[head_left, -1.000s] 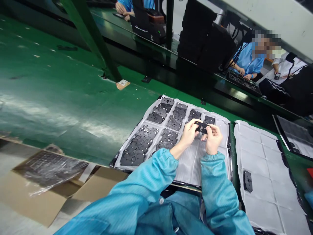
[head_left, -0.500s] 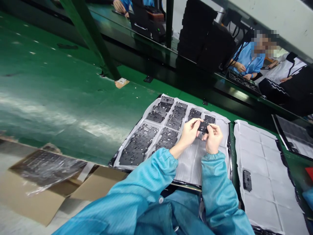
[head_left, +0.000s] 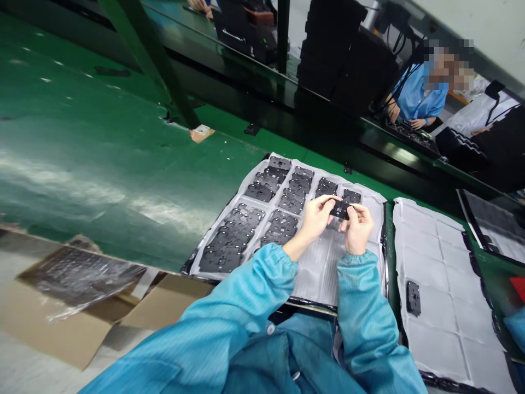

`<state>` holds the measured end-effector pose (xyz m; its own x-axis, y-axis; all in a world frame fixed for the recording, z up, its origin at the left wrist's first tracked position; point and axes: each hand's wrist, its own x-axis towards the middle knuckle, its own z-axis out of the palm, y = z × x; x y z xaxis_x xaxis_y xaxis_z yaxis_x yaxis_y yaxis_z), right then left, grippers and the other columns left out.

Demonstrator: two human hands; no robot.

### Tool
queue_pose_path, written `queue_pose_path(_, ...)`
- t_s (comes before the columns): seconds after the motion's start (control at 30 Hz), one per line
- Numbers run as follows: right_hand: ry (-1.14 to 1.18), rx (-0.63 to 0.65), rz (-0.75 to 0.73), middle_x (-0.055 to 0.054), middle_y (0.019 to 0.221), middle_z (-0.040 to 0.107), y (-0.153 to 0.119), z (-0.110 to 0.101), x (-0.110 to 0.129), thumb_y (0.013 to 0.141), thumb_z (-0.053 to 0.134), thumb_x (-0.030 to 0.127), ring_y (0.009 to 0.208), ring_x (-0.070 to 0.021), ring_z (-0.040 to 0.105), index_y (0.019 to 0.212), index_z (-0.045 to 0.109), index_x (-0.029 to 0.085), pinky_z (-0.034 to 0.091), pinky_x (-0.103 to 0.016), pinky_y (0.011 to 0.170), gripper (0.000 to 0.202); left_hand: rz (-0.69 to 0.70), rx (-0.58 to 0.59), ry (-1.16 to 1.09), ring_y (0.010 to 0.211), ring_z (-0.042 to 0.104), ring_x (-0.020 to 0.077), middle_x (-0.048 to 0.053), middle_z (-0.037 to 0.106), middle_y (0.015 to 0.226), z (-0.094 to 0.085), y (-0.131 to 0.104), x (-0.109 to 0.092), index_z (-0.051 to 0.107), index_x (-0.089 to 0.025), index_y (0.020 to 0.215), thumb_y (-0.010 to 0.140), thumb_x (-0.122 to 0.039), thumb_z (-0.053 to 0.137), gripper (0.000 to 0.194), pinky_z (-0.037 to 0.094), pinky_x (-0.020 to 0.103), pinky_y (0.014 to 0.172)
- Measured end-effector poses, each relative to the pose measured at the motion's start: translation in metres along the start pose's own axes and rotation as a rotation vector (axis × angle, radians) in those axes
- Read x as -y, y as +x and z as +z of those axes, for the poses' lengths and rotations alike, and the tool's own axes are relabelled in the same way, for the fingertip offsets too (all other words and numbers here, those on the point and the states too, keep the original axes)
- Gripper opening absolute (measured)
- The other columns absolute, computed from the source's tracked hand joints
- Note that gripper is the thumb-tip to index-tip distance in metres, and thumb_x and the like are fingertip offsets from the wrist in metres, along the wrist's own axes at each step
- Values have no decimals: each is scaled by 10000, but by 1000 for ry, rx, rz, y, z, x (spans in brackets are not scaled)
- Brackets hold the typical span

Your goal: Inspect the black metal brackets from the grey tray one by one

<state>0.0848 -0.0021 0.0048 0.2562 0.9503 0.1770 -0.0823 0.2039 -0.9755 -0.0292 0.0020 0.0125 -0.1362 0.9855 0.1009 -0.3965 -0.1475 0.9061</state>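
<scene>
Between my two hands is a thin black plate-like part with small cut-outs. My left hand pinches its left end, thumb on the near face. My right hand grips the right end between thumb and fingers. Both hands hover over a tray lined with white sheet. Similar black parts lie overlapped in its compartments, with a big group at the left and smaller ones behind my hands. On a second lined tray to the right rests a single black part.
A green bench stretches left, with a slanted green post on it. An open cardboard box with clear plastic sits lower left. Across the bench are dark stacked trays and a co-worker in blue.
The held part is tilted slightly differently, and both hands stay almost in place around it. The view has shifted a little. The co-worker's hands across the bench have moved.
</scene>
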Motion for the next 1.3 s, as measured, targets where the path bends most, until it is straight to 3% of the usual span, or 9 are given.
queue_pose_path(0.23, 25, 21, 9, 33, 753, 612, 0, 2, 4, 748, 694, 343, 357, -51, 467, 855, 602, 183, 384, -212, 340, 213, -39, -20, -18, 356, 376, 36, 6, 613, 592, -9, 2, -10, 722, -107, 808, 769, -254, 537, 239, 247, 182, 354)
queue_pose_path(0.53, 295, 173, 40, 70, 570, 533, 2, -5, 22, 708, 652, 267, 330, -47, 387, 774, 581, 199, 296, -180, 337, 119, 204, -31, 192, 736, 647, 140, 60, 732, 858, 14, -31, -51, 741, -144, 851, 791, -174, 514, 237, 518, 233, 651)
queue_pose_path(0.63, 353, 194, 36, -10, 786, 630, 14, -14, 24, 753, 605, 358, 385, -71, 454, 909, 601, 192, 326, -223, 355, 228, 272, -173, 249, 698, 638, 118, 43, 726, 876, -35, -48, -78, 735, -164, 871, 816, -213, 503, 243, 508, 210, 584)
queue_pose_path(0.73, 465, -6, 91, -21, 760, 595, 35, -30, 14, 805, 495, 378, 377, -72, 429, 897, 591, 183, 262, -241, 354, 236, 438, -509, 312, 737, 642, 119, 30, 699, 821, -113, -71, -111, 704, -156, 791, 796, -217, 498, 216, 507, 200, 585)
queue_pose_path(0.83, 501, -179, 153, -3, 683, 555, 49, -40, -1, 824, 443, 351, 365, -62, 410, 836, 587, 180, 215, -249, 363, 223, 314, -583, 420, 623, 609, 102, 28, 678, 787, -170, -101, -127, 694, -142, 823, 776, -228, 539, 184, 434, 164, 451)
queue_pose_path(0.9, 482, -167, 157, -1, 668, 566, 49, -37, -7, 805, 472, 337, 361, -61, 417, 834, 587, 180, 219, -248, 364, 197, 99, -479, 574, 620, 611, 107, 39, 693, 862, -185, -128, -119, 691, -146, 938, 774, -264, 619, 215, 450, 170, 454)
queue_pose_path(1.0, 413, -74, 97, -3, 658, 600, 42, -25, -11, 760, 563, 320, 355, -64, 439, 846, 586, 180, 237, -235, 354, 166, -101, -186, 797, 744, 655, 159, 68, 705, 957, -177, -162, -90, 671, -158, 1050, 799, -309, 657, 293, 533, 237, 619)
queue_pose_path(1.13, 342, -25, 37, -12, 635, 623, 36, -15, -13, 751, 612, 292, 339, -68, 449, 859, 602, 171, 261, -214, 337, 163, -49, 128, 1091, 803, 646, 168, 64, 708, 972, -159, -168, -69, 678, -198, 1018, 889, -314, 563, 208, 510, 290, 780)
queue_pose_path(1.3, 332, -50, 0, -18, 618, 618, 37, -18, -13, 755, 598, 250, 314, -93, 453, 836, 623, 171, 272, -220, 307, 116, 3, 414, 1289, 864, 581, 192, 60, 682, 907, -161, -149, -85, 658, -202, 1027, 940, -284, 485, 210, 434, 340, 808)
